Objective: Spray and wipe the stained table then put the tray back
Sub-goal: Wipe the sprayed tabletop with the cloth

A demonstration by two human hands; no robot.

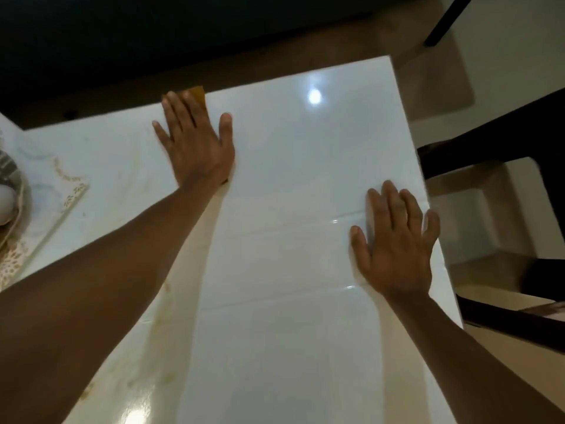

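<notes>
A glossy white table (290, 179) fills the view, with yellowish stains (162, 356) along its left half. My left hand (194, 142) lies flat with straight fingers, pressing an orange cloth (197, 94) against the far edge of the table; only the cloth's far corner shows past my fingertips. My right hand (397, 240) rests flat and open on the table near its right edge, holding nothing. No spray bottle is in view.
At the left edge sits a white tray (68, 191) with a gold lace-like border, with a doily and a round pale object (6, 203) on it. Dark furniture stands beyond the far edge. Dark chair legs (489, 139) stand on the pale floor to the right.
</notes>
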